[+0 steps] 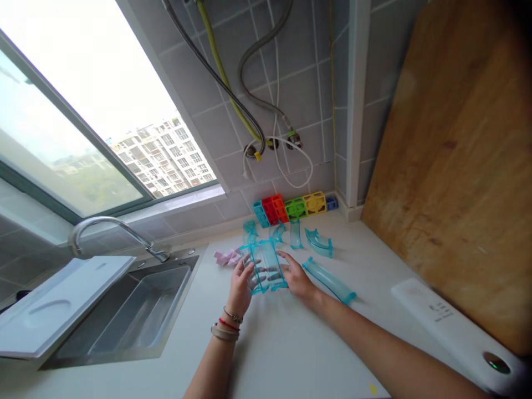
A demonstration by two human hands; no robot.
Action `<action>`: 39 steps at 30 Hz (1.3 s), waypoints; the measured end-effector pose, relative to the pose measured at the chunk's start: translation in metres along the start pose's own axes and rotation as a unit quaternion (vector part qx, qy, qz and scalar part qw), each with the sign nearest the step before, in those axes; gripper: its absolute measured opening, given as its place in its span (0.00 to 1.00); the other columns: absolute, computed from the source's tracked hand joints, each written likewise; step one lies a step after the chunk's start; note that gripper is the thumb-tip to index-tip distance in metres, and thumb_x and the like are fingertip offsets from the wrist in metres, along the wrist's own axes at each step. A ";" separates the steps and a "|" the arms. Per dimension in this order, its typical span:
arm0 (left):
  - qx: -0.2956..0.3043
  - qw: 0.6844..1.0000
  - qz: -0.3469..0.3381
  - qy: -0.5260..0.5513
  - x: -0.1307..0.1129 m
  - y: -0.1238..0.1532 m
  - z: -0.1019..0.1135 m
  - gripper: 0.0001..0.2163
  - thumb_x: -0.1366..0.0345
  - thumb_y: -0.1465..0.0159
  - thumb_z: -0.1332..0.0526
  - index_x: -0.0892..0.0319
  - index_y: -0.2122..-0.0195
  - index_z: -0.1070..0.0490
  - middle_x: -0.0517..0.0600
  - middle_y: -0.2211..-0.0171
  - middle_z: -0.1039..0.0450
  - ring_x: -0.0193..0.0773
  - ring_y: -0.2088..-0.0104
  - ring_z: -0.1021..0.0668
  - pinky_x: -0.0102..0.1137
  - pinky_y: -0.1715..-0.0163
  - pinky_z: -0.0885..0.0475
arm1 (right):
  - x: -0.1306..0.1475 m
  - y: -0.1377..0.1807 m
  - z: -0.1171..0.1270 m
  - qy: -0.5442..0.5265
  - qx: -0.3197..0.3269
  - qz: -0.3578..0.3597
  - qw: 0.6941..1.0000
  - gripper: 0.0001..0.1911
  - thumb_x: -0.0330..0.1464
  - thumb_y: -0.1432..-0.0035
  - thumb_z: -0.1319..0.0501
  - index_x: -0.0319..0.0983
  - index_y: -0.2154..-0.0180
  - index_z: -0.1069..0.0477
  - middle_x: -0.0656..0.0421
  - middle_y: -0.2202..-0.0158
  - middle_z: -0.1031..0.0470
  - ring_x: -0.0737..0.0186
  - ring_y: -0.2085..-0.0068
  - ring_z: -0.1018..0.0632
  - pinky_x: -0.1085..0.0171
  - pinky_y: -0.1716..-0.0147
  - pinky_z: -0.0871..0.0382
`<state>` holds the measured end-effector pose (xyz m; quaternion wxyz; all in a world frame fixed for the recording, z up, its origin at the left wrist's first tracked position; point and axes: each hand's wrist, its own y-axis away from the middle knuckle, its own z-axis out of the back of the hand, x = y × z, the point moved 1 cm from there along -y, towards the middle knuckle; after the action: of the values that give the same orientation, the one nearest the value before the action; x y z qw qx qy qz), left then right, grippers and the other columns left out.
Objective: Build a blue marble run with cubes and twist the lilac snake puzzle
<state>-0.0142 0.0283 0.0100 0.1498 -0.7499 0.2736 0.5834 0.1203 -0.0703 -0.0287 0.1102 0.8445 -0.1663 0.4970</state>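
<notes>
My left hand (240,285) and my right hand (296,275) both grip a pair of clear blue plastic track pieces (268,265) held side by side just above the white counter (291,343). The left fingers curl round the left edge, the right fingers press on the right edge. More clear blue track pieces lie nearby: a long straight one (330,280) to the right, a curved one (319,242) behind it, and short ones (295,233) further back. A row of coloured blocks (293,208) stands against the tiled wall. A small pale purple piece (226,257) lies to the left.
A steel sink (137,310) with a faucet (108,227) sits at left, partly covered by a white board (54,305). A large wooden cutting board (457,166) leans at right, a white device (453,321) below it. Hoses hang on the wall.
</notes>
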 end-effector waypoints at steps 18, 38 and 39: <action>0.039 0.998 -0.047 0.011 0.014 0.010 0.005 0.20 0.57 0.39 0.31 0.56 0.49 0.30 0.57 0.47 0.23 0.45 0.54 0.18 0.34 0.60 0.24 | -0.007 0.002 0.004 0.064 0.056 0.057 0.995 0.30 0.47 0.40 0.35 0.45 0.40 0.37 0.53 0.54 0.18 0.50 0.52 0.17 0.49 0.49 0.25; 0.029 0.997 -0.069 0.019 0.017 0.010 0.009 0.16 0.60 0.38 0.31 0.56 0.50 0.28 0.53 0.52 0.22 0.39 0.56 0.20 0.33 0.57 0.24 | -0.014 -0.002 0.010 0.097 0.058 0.090 0.989 0.26 0.43 0.38 0.36 0.44 0.41 0.32 0.53 0.52 0.20 0.56 0.55 0.19 0.58 0.53 0.27; 0.029 0.997 -0.064 0.019 0.017 0.010 0.009 0.16 0.60 0.38 0.31 0.56 0.51 0.28 0.53 0.52 0.22 0.38 0.57 0.20 0.32 0.58 0.24 | -0.014 -0.002 0.010 0.098 0.054 0.088 0.990 0.26 0.43 0.38 0.36 0.44 0.41 0.32 0.53 0.52 0.20 0.56 0.55 0.19 0.58 0.53 0.27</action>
<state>-0.0246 0.0208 -0.0073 0.2036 -0.7722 0.2443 0.5501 0.1227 -0.0696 -0.0462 0.0362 0.7788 -0.2011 0.5931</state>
